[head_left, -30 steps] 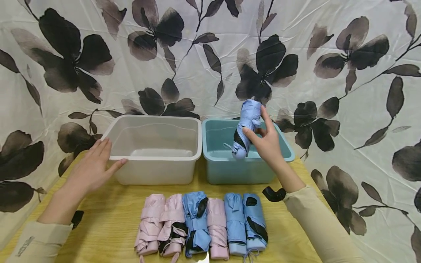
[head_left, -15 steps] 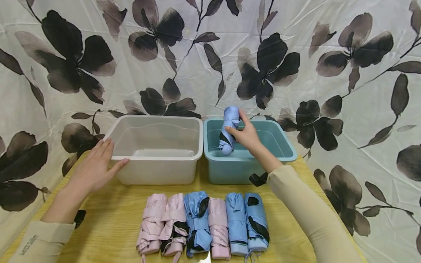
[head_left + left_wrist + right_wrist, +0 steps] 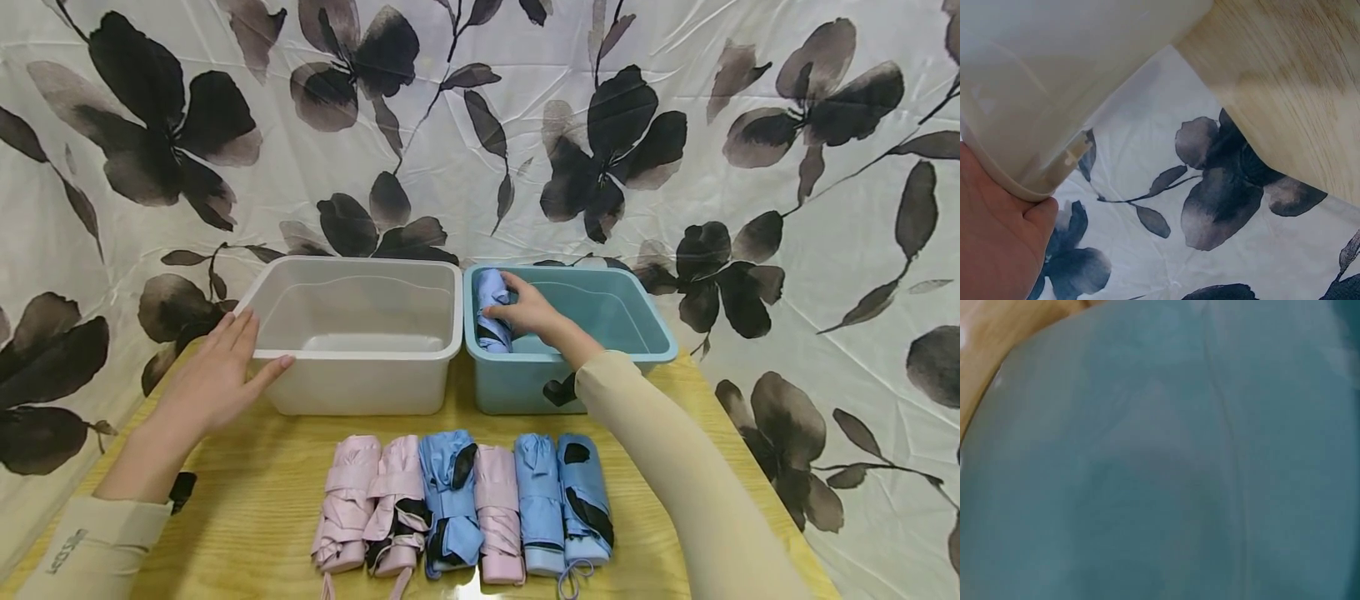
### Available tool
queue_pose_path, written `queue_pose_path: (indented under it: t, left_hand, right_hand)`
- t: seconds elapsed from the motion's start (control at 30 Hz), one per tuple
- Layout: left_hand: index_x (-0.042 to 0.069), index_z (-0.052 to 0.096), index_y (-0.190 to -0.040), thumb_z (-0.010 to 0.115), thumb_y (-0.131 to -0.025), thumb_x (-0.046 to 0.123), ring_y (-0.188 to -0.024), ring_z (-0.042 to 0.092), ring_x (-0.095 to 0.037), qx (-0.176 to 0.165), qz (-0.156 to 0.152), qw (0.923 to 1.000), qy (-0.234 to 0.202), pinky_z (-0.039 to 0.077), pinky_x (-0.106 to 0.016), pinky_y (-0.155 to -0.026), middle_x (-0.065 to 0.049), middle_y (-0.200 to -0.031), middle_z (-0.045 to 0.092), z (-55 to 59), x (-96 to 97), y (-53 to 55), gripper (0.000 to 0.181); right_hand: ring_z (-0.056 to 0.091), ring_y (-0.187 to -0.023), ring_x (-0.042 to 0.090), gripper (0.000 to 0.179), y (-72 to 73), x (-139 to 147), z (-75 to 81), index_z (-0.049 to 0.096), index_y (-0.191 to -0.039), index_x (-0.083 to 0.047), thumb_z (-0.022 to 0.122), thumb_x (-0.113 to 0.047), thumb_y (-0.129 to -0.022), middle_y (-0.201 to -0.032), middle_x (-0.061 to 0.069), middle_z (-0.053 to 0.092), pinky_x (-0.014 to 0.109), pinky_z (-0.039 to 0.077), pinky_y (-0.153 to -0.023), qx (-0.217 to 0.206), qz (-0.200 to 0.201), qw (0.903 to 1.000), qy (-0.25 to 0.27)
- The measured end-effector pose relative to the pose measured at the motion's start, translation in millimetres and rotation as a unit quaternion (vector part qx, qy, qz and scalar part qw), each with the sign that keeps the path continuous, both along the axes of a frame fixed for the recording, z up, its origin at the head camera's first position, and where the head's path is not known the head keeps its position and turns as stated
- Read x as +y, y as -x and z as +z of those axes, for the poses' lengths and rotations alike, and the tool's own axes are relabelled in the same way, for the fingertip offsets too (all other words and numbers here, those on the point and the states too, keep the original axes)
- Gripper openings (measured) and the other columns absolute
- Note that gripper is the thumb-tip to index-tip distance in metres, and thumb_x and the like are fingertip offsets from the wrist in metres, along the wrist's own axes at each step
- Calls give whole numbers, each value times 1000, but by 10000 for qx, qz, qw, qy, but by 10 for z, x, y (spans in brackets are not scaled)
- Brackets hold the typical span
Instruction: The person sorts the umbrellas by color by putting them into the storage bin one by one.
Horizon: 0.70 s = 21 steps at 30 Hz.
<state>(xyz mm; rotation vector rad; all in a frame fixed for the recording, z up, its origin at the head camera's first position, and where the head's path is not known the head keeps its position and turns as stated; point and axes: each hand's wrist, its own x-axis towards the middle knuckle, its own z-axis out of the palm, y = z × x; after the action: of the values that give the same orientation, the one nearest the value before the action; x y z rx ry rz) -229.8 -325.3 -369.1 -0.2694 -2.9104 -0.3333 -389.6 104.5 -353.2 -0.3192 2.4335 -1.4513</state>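
In the head view my right hand (image 3: 534, 312) grips a folded periwinkle-blue umbrella (image 3: 491, 292) with a black band showing. The umbrella is down inside the left end of the teal bin (image 3: 513, 390), close to its left wall; its lower end is hidden behind the front rim. The right wrist view is filled by the teal bin's wall (image 3: 1147, 456), with no fingers in sight. My left hand (image 3: 206, 383) rests on the front left corner of the off-white bin (image 3: 352, 385), fingers straight along the rim and thumb out over the front edge.
Before the bins, on the wooden table (image 3: 247, 500), several folded umbrellas lie side by side: pink ones (image 3: 348, 500) and blue ones (image 3: 538, 500). The two bins stand next to each other, rims nearly meeting. Behind hangs a white floral cloth (image 3: 450, 125).
My right hand has carried the periwinkle-blue umbrella leftward and down, from above the teal bin's front rim into its left end. My left hand has stayed on the off-white bin's corner.
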Motion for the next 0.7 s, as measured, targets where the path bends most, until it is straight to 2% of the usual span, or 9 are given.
queue_pose_path:
  t: [0.27,0.4,0.53,0.7]
  left_hand:
    - [-19,16,-157,42,-108,57,-154,9,-55,67,-60,9999,79,12,-66,-124,-40,-163,15,6,-19,49,94]
    - [-19,16,-157,42,-108,58,-154,9,-55,15,-52,10000,56,11,-65,-124,-40,-163,15,-5,-6,36,95]
    - [-18,16,-157,43,-108,59,-154,9,-55,-4,-41,10000,-29,12,-66,-124,-39,-164,16,-25,9,-1,95]
    - [-16,17,-158,45,-107,59,-154,10,-54,69,20,10000,-48,14,-68,-123,-38,-164,17,-46,-3,-38,95]
  right_hand:
    - [60,-120,36,87,82,-81,-81,18,-168,-12,70,-24,-99,-166,19,32,46,64,-82,-148,550,9918,-1148]
    - [59,-125,37,88,90,-104,-149,17,-168,-10,70,-24,-99,-167,20,29,43,64,-80,-186,787,9827,-1663]
    - [53,-133,36,87,88,-131,-203,18,-167,-8,70,-25,-100,-166,21,30,41,63,-83,-91,982,9725,-2111]
    - [47,-138,34,86,96,-160,-235,15,-167,-7,68,-25,-101,-168,21,29,41,59,-91,-178,1184,9689,-2165]
